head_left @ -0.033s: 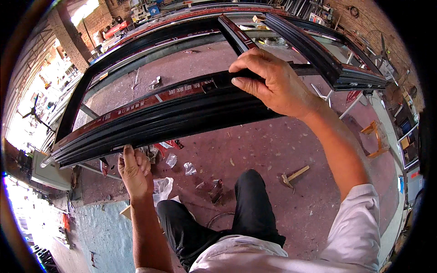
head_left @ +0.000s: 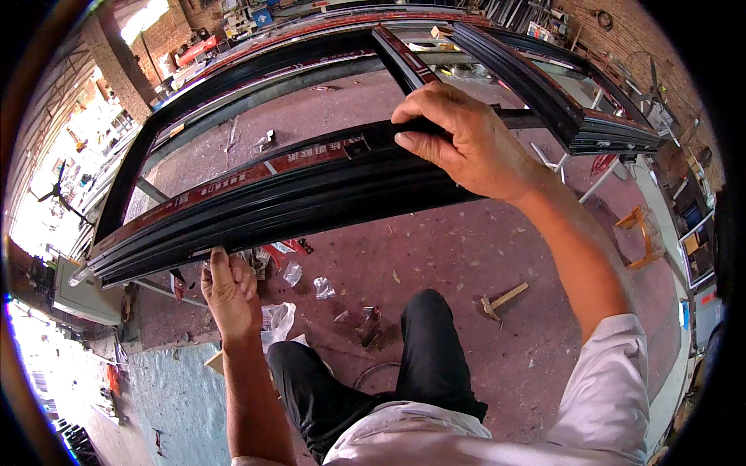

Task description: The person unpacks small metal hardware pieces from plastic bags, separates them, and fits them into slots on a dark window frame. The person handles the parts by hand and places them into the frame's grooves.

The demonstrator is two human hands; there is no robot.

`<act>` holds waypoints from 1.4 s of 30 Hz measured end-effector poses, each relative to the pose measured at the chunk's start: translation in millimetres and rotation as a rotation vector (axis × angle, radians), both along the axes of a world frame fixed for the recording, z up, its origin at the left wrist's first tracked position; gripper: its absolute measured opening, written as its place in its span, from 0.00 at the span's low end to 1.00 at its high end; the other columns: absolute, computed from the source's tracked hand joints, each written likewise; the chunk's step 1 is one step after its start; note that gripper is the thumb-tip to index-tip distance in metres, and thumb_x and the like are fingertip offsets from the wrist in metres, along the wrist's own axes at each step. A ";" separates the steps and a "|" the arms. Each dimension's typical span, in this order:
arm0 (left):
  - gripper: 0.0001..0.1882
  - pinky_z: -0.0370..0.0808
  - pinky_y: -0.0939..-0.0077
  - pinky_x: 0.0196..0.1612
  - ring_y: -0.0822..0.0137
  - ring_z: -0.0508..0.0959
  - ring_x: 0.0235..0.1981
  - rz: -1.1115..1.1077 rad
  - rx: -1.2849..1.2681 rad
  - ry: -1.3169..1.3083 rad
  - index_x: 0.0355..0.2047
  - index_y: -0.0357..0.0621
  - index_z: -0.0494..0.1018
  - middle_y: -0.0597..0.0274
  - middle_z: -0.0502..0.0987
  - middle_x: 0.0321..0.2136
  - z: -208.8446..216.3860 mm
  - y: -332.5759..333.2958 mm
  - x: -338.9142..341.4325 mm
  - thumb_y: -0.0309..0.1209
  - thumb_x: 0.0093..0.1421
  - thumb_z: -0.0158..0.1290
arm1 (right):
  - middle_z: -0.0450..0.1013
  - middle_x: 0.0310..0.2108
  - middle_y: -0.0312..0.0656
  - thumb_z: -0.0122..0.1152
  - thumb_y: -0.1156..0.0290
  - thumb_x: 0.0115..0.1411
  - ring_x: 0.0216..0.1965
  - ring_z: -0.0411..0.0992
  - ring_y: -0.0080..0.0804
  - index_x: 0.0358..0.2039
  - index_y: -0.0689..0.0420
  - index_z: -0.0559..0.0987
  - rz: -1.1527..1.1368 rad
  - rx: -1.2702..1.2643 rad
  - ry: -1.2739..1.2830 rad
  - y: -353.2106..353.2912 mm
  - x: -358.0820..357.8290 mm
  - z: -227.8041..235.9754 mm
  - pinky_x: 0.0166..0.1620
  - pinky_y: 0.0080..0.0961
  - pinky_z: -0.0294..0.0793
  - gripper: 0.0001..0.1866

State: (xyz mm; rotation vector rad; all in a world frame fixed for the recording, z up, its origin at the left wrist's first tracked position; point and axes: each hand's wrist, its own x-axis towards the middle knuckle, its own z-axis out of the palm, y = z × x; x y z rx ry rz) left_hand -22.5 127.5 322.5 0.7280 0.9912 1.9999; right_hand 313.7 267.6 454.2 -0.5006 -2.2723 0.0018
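Observation:
A large black window frame point(head_left: 311, 203), with red protective film along its bars, stretches across the view in front of me. My right hand point(head_left: 458, 140) is closed at the near bar, beside the crossbar point(head_left: 404, 62); thumb and forefinger come together over the black profile, and what lies inside the grip is hidden. Lower and to the left, my left hand point(head_left: 231, 287) has its curled fingers at the near bar's bottom edge, one fingertip against it. A second black framed panel point(head_left: 536, 81) sits at an angle over the frame's right part.
Below on the reddish floor lie a hammer point(head_left: 505, 301), clear plastic bags point(head_left: 278, 320) and small scraps. A wooden stool-like piece point(head_left: 639, 237) stands at the right. Long profiles point(head_left: 326, 23) lie along the back, and a pale cabinet point(head_left: 81, 291) is at the left.

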 end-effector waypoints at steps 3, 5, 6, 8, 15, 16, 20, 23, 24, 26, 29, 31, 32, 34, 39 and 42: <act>0.09 0.54 0.86 0.16 0.82 0.60 0.15 -0.011 0.005 -0.007 0.32 0.53 0.72 0.73 0.65 0.18 -1.0 0.8 -0.6 0.36 0.71 0.52 | 0.75 0.36 0.44 0.66 0.67 0.62 0.43 0.75 0.46 0.47 0.56 0.76 0.037 -0.075 0.021 -0.2 0.6 0.6 0.47 0.38 0.75 0.15; 0.08 0.54 0.86 0.16 0.82 0.60 0.15 -0.017 -0.001 0.002 0.33 0.52 0.71 0.74 0.65 0.19 -3.0 1.6 -1.0 0.37 0.71 0.53 | 0.75 0.36 0.44 0.66 0.67 0.62 0.43 0.75 0.46 0.48 0.56 0.76 0.029 -0.085 0.030 -0.8 0.2 0.7 0.47 0.38 0.75 0.16; 0.08 0.54 0.86 0.16 0.82 0.60 0.15 -0.017 -0.008 0.014 0.34 0.52 0.71 0.74 0.65 0.19 -3.4 1.5 -2.2 0.38 0.71 0.53 | 0.75 0.36 0.43 0.67 0.67 0.62 0.43 0.75 0.45 0.48 0.56 0.77 0.007 -0.063 0.033 -1.9 -1.0 1.8 0.47 0.38 0.75 0.15; 0.08 0.54 0.86 0.16 0.82 0.59 0.16 -0.008 -0.017 0.036 0.35 0.52 0.71 0.74 0.64 0.20 -3.9 1.1 -3.1 0.39 0.71 0.53 | 0.75 0.37 0.43 0.67 0.67 0.61 0.43 0.75 0.45 0.47 0.55 0.78 -0.014 -0.025 0.027 -1.3 -1.5 2.0 0.47 0.38 0.75 0.15; 0.07 0.55 0.86 0.15 0.83 0.61 0.15 -0.003 0.000 0.035 0.33 0.53 0.72 0.74 0.66 0.18 0.5 0.3 0.4 0.36 0.71 0.52 | 0.74 0.36 0.39 0.69 0.74 0.60 0.41 0.76 0.35 0.41 0.58 0.80 0.001 -0.003 0.019 2.9 0.0 0.1 0.46 0.29 0.75 0.09; 0.07 0.54 0.86 0.15 0.83 0.61 0.15 -0.005 0.002 0.032 0.34 0.53 0.72 0.74 0.66 0.19 -0.5 0.6 0.5 0.36 0.71 0.52 | 0.74 0.37 0.38 0.69 0.74 0.60 0.41 0.76 0.35 0.41 0.58 0.80 -0.011 -0.023 0.024 2.1 0.6 0.2 0.46 0.29 0.75 0.09; 0.06 0.55 0.86 0.15 0.83 0.61 0.15 -0.028 0.024 0.026 0.36 0.52 0.74 0.74 0.66 0.19 0.5 -2.5 -3.6 0.35 0.71 0.53 | 0.75 0.36 0.39 0.68 0.73 0.60 0.40 0.76 0.37 0.39 0.57 0.79 0.024 -0.013 0.058 2.2 -3.1 -0.6 0.45 0.31 0.76 0.08; 0.05 0.55 0.86 0.15 0.83 0.61 0.15 -0.020 0.014 0.017 0.37 0.52 0.74 0.74 0.66 0.19 -2.2 -0.3 -1.6 0.35 0.71 0.53 | 0.76 0.35 0.41 0.68 0.70 0.60 0.39 0.76 0.43 0.37 0.56 0.79 0.031 -0.018 0.108 3.9 -2.2 -3.7 0.43 0.36 0.76 0.07; 0.06 0.55 0.86 0.15 0.83 0.61 0.15 -0.014 0.008 0.013 0.36 0.52 0.74 0.74 0.66 0.19 -2.3 0.4 -0.4 0.35 0.71 0.52 | 0.77 0.35 0.41 0.68 0.70 0.61 0.39 0.76 0.43 0.38 0.56 0.79 0.016 -0.006 0.118 4.2 -1.8 -4.3 0.42 0.36 0.76 0.07; 0.07 0.54 0.86 0.15 0.83 0.60 0.15 -0.007 -0.003 0.005 0.35 0.52 0.73 0.74 0.66 0.19 -1.2 1.2 1.8 0.35 0.72 0.52 | 0.77 0.35 0.41 0.67 0.70 0.61 0.39 0.76 0.44 0.38 0.55 0.79 -0.002 0.018 0.133 4.6 -0.9 -5.8 0.42 0.35 0.77 0.07; 0.09 0.54 0.86 0.15 0.83 0.60 0.15 -0.006 -0.011 -0.002 0.32 0.53 0.71 0.74 0.65 0.18 0.6 1.9 3.5 0.36 0.71 0.52 | 0.77 0.35 0.41 0.67 0.70 0.61 0.39 0.77 0.44 0.38 0.55 0.78 -0.013 0.065 0.153 2.9 0.2 -4.8 0.41 0.35 0.77 0.07; 0.11 0.53 0.86 0.15 0.83 0.59 0.15 0.008 -0.012 0.007 0.30 0.53 0.69 0.74 0.64 0.18 2.6 1.1 2.9 0.36 0.71 0.52 | 0.77 0.34 0.41 0.67 0.71 0.61 0.38 0.77 0.44 0.38 0.55 0.78 -0.016 0.104 0.183 1.4 -1.8 -3.4 0.41 0.35 0.77 0.07; 0.11 0.53 0.86 0.15 0.83 0.59 0.15 0.011 -0.014 0.010 0.29 0.53 0.69 0.74 0.64 0.18 3.4 0.4 2.4 0.37 0.71 0.52 | 0.77 0.34 0.41 0.67 0.71 0.61 0.38 0.77 0.44 0.38 0.55 0.78 0.002 0.135 0.196 1.9 -2.7 -2.6 0.40 0.35 0.77 0.07; 0.12 0.53 0.86 0.15 0.83 0.59 0.14 0.011 -0.018 0.011 0.28 0.54 0.68 0.74 0.64 0.18 3.2 0.6 2.6 0.37 0.71 0.53 | 0.77 0.34 0.41 0.67 0.73 0.60 0.37 0.77 0.44 0.38 0.56 0.78 0.029 0.196 0.219 3.5 -1.9 -1.1 0.40 0.35 0.77 0.07; 0.13 0.52 0.85 0.15 0.83 0.58 0.14 0.016 -0.042 -0.005 0.28 0.54 0.68 0.74 0.64 0.17 1.0 2.5 6.3 0.38 0.70 0.54 | 0.76 0.32 0.40 0.67 0.76 0.60 0.35 0.77 0.42 0.38 0.56 0.77 0.033 0.214 0.262 2.4 2.4 1.4 0.38 0.32 0.77 0.07; 0.13 0.52 0.85 0.15 0.83 0.57 0.14 0.033 -0.042 -0.019 0.27 0.54 0.68 0.74 0.64 0.17 8.8 0.5 6.3 0.37 0.70 0.54 | 0.76 0.32 0.40 0.67 0.77 0.60 0.34 0.77 0.39 0.39 0.56 0.78 0.015 0.281 0.284 -0.8 7.3 11.5 0.37 0.29 0.76 0.08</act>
